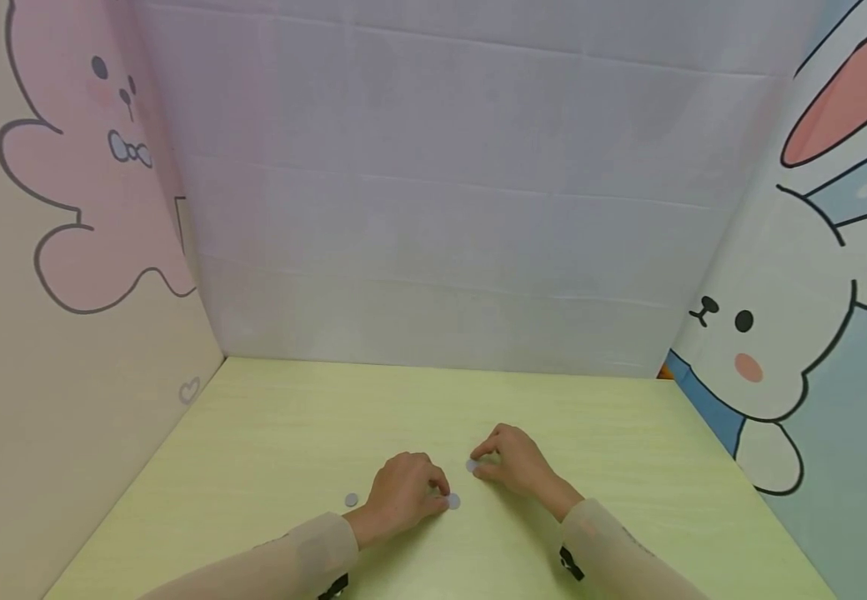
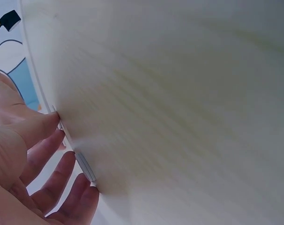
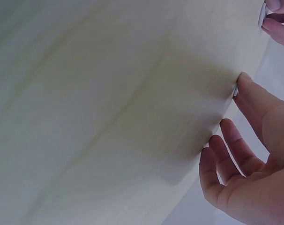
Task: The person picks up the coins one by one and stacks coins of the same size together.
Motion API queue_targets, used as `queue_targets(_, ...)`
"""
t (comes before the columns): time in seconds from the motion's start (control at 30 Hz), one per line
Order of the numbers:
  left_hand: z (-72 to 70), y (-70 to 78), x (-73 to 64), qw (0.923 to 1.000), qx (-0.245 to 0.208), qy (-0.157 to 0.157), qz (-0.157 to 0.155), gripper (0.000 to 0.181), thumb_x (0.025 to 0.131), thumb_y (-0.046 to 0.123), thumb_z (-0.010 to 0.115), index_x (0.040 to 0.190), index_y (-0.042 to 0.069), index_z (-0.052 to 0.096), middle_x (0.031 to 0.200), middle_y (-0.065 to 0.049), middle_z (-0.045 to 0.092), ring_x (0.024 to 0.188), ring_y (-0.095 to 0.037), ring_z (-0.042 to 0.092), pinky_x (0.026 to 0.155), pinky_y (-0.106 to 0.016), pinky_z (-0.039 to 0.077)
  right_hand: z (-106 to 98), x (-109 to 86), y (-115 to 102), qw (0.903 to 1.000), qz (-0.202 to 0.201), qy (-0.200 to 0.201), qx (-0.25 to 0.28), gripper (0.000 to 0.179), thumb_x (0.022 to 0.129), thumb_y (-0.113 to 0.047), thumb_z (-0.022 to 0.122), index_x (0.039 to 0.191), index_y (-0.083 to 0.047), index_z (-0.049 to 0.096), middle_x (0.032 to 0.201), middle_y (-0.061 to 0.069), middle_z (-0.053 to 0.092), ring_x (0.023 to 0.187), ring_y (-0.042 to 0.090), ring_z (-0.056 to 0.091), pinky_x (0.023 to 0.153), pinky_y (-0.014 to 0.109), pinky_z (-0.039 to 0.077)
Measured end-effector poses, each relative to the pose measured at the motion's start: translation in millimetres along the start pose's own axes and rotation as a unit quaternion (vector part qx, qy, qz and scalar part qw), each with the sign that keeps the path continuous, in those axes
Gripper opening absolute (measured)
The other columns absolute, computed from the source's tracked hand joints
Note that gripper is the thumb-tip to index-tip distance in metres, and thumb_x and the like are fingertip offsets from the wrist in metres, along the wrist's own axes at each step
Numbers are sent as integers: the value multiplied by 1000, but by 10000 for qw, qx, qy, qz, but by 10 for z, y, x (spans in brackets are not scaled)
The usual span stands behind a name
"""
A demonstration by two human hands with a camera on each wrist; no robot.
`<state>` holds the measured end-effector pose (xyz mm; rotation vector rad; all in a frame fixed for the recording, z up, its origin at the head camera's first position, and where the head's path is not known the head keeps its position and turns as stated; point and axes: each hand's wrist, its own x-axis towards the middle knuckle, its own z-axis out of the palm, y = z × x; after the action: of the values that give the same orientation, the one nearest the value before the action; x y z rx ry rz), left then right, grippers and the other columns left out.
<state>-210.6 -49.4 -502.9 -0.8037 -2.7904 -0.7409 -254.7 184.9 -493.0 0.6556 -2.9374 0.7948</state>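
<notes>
Three small, flat grey discs show in the head view. My left hand pinches one disc at its edge between thumb and fingertips, low at the tabletop. A little farther back and to the right, my right hand pinches another disc between thumb and index finger. The third disc lies on the table, left of my left wrist. In the left wrist view a grey disc edge, layered like a stack, shows near the outer fingers. The right wrist view has the left hand's disc at the upper right.
The pale yellow-green tabletop spreads under both hands. A white sheet closes off the back. Panels with a pink cartoon animal on the left and a white cartoon rabbit on the right stand at the sides.
</notes>
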Motion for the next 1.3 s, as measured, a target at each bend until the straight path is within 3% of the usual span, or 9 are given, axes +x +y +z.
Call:
queue_targets(0.77,-22,11,-8,10000,-80,-34,-31,9,84,28,92,85,24,84,86,9,71,79,-6,56,70,-25,46,16,1,-8,10000,-23,43,-57,12,87,-19,90,97,-14,86,96,0,65,89,19,59,80,37,49)
queue_targets(1.3,-37,9,-15,9999,-130,-43,-45,9,83,27,93,85,24,85,86,9,71,79,-6,56,70,-26,47,24,25,-36,9985,-451,142,-259,10,89,-19,89,92,-11,85,93,0,74,87,19,66,81,42,56)
